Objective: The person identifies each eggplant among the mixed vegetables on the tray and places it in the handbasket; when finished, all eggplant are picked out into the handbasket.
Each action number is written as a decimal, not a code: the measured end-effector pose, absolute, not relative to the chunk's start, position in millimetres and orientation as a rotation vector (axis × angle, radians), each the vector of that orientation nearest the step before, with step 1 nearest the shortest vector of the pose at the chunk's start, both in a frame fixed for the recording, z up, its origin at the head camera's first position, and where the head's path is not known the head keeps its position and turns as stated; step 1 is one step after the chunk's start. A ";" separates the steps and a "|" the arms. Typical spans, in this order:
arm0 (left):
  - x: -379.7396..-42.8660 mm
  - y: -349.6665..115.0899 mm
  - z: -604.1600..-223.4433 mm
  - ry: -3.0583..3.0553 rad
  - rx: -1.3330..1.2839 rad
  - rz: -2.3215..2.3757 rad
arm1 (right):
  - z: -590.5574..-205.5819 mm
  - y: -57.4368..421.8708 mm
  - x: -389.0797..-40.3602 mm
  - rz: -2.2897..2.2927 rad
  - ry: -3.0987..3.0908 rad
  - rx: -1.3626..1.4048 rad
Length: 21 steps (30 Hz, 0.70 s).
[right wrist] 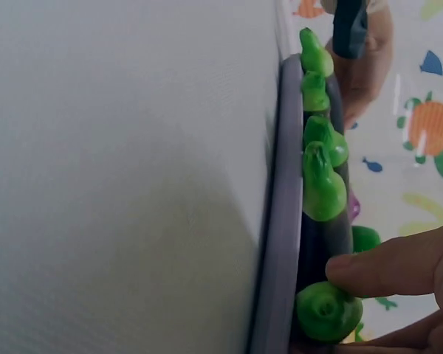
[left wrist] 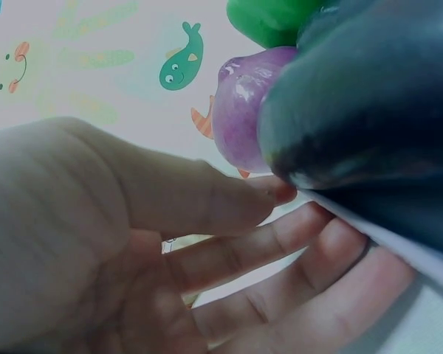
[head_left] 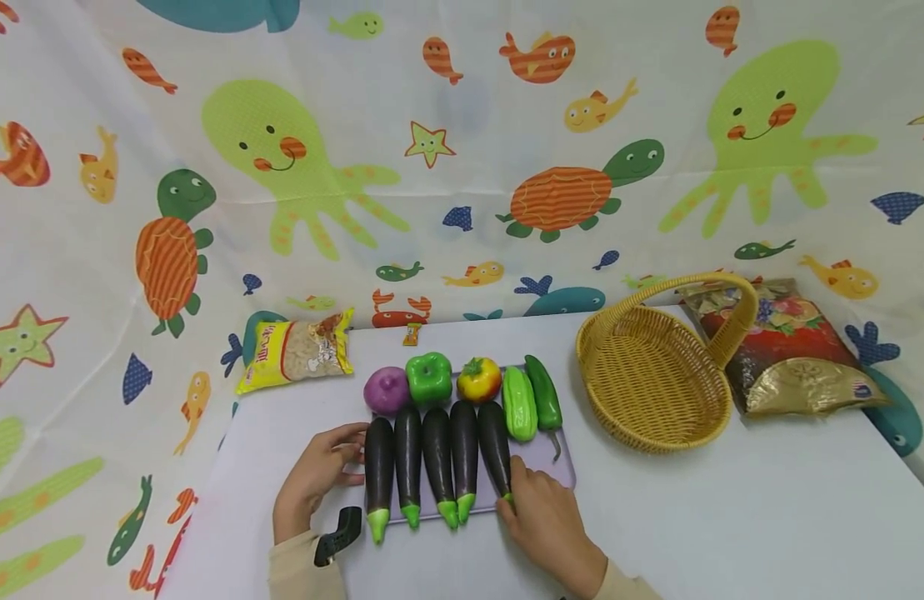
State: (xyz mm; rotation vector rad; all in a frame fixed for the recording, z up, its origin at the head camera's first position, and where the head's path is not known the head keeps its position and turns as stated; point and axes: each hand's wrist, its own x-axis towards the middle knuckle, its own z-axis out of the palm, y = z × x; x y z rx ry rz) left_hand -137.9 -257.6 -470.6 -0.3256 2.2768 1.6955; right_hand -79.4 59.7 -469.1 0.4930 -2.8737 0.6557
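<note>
Several dark eggplants [head_left: 437, 450] with green stems lie side by side on a pale purple tray [head_left: 540, 458]. My right hand [head_left: 547, 521] pinches the rightmost eggplant [head_left: 495, 442] near its stem end; in the right wrist view the thumb [right wrist: 376, 269] lies beside its green stem [right wrist: 328, 311]. At the tray's left edge, my left hand [head_left: 322, 467] has its fingers loosely extended. Its fingertips [left wrist: 347, 243] reach the tray rim in the left wrist view, close to the leftmost eggplant [left wrist: 354, 103]. How firmly they touch is unclear.
Behind the eggplants sit a purple onion [head_left: 387, 390], green bell pepper [head_left: 429, 379], red-yellow pepper [head_left: 479, 380], light green vegetable [head_left: 519, 404] and green chili [head_left: 544, 392]. A wicker basket [head_left: 656, 375] stands right, near a red-gold bag [head_left: 791, 350]. A yellow packet [head_left: 300, 348] lies back left.
</note>
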 end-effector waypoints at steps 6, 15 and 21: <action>-137.9 -257.0 -470.2 2.286 -0.320 1.677 | -455.1 65.0 -70.4 0.731 -2.882 0.420; -138.1 -256.8 -470.3 2.300 -0.322 1.673 | -414.6 95.0 -53.5 1.034 -2.770 0.314; -138.3 -257.2 -471.1 2.287 -0.315 1.680 | -392.7 133.1 -54.0 1.688 -2.604 0.232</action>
